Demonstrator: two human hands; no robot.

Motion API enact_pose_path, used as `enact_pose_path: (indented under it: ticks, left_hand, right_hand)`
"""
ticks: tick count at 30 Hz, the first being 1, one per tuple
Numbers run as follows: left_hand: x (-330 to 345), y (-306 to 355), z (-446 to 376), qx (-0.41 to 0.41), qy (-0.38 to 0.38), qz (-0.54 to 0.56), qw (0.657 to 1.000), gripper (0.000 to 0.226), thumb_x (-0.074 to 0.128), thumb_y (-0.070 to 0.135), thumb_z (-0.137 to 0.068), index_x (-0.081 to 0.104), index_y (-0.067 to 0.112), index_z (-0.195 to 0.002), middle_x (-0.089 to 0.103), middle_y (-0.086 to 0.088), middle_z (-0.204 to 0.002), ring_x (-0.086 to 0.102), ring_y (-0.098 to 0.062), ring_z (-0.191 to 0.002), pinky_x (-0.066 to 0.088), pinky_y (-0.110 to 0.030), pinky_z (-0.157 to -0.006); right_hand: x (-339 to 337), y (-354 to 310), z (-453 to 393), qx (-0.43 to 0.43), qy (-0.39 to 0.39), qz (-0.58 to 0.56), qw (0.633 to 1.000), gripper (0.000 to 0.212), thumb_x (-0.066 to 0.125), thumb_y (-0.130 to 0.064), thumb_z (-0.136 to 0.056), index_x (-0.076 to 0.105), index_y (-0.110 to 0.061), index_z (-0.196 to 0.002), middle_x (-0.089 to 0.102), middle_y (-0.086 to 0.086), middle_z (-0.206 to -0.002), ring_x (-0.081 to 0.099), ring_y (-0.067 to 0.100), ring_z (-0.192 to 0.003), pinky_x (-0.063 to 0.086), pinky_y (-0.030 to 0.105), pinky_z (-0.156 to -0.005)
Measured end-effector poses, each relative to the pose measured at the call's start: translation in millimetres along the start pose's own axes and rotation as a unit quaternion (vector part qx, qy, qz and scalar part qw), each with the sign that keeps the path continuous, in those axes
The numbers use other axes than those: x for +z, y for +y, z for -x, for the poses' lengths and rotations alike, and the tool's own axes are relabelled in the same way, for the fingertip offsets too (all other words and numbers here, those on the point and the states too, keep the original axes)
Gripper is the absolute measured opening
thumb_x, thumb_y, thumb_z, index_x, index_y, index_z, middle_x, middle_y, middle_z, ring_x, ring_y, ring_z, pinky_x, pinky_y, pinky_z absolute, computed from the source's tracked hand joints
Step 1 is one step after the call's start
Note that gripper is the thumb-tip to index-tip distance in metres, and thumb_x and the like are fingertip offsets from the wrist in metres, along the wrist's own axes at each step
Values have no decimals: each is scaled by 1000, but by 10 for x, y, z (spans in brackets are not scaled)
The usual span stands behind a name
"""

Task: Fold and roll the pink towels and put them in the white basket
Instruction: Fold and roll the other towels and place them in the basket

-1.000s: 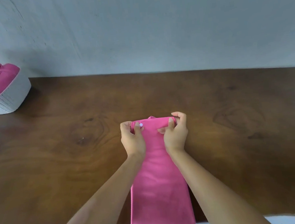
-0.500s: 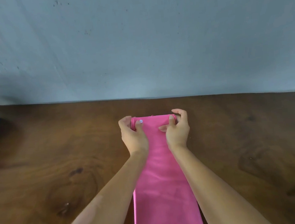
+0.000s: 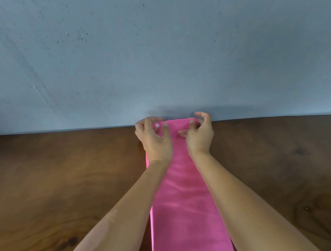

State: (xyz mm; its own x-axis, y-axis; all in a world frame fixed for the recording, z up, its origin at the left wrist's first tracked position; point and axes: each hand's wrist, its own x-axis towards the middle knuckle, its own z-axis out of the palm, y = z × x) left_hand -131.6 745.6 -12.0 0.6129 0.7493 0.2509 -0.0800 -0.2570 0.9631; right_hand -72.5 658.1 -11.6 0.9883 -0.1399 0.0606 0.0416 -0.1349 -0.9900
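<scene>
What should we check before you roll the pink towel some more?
1. Left hand grips the rolled end: ok.
2. Right hand grips it too: ok.
3. Pink towel lies as a straight, flat strip: ok.
4. Roll even across its width: ok, as far as it shows.
5. Bare wooden table beside the strip: ok.
6. White basket within reach: cannot tell, it is out of view.

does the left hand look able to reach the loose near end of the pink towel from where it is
Probably yes: the left hand grips the pink towel's far rolled end, and only bare towel lies behind it, though the near end runs out of frame.
</scene>
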Motion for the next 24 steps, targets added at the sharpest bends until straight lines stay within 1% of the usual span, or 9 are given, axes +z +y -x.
enact_pose_path:
  ticks: [4,7,9,11,14,16,20,22,24]
  left_hand:
    - [17,-36,-63,10,-2,-19,1000,14,57,5,-94,60,15,-102,50,5,-104,52,-4,-93,49,-26,-86]
    - [17,-34,-68,9,-28,-18,999,11,57,6,-95,58,17,-99,59,2,-99,57,-8,-90,50,-28,-84]
    - [22,-21,-53,8,-51,-13,999,13,58,8,-93,57,21,-94,63,4,-93,60,-14,-89,51,-29,-83]
    - [33,13,-32,11,-81,-23,996,13,61,10,-92,59,23,-92,63,10,-88,62,-14,-88,52,-28,-81]
    - [32,47,-7,25,-123,-46,991,8,64,16,-91,62,23,-92,64,14,-85,62,-9,-83,54,-28,-78]
    - [37,54,5,50,-155,-81,983,7,66,21,-90,63,27,-90,66,15,-84,63,-7,-82,54,-28,-77]
    - [67,103,60,177,-239,-152,943,4,69,19,-87,68,22,-85,70,9,-82,61,-14,-80,50,-37,-86]
    - [50,112,137,225,-290,-175,913,4,71,16,-87,71,20,-88,72,7,-90,62,-17,-89,44,-36,-94]
    - [-20,97,257,256,-353,-193,879,6,70,21,-89,72,20,-94,71,5,-100,61,-21,-103,37,-37,-102]
  right_hand:
    - [-10,-52,-22,20,-19,-12,1000,27,48,1,-103,48,-13,-125,59,9,-119,73,17,-59,58,22,-59]
    - [-133,-116,64,15,-27,-11,999,30,54,0,-100,48,-19,-123,51,3,-129,74,20,-69,58,21,-66]
    - [-284,-133,181,-17,-18,47,999,31,58,-2,-98,52,-21,-121,48,-2,-128,73,19,-78,59,27,-75]
    - [-498,-141,379,-50,-22,114,992,33,61,-2,-94,56,-21,-121,48,-5,-123,67,9,-77,56,29,-83]
    - [-830,-139,738,-80,-55,185,978,34,66,-3,-92,58,-25,-117,53,-6,-117,63,5,-77,53,23,-79]
    - [-1033,-117,968,-61,-84,218,970,33,69,-8,-92,56,-29,-114,53,-9,-116,62,3,-84,48,14,-77]
    - [-1360,-65,1350,-22,-98,277,956,33,70,-14,-93,57,-25,-121,54,-10,-113,59,6,-85,51,25,-82]
    - [-1479,-63,1515,6,-101,284,953,33,71,-18,-92,57,-23,-122,61,-9,-106,60,8,-82,52,29,-81]
    - [-1599,-57,1678,31,-104,298,948,33,71,-23,-92,56,-22,-122,64,-9,-96,60,8,-82,50,27,-77]
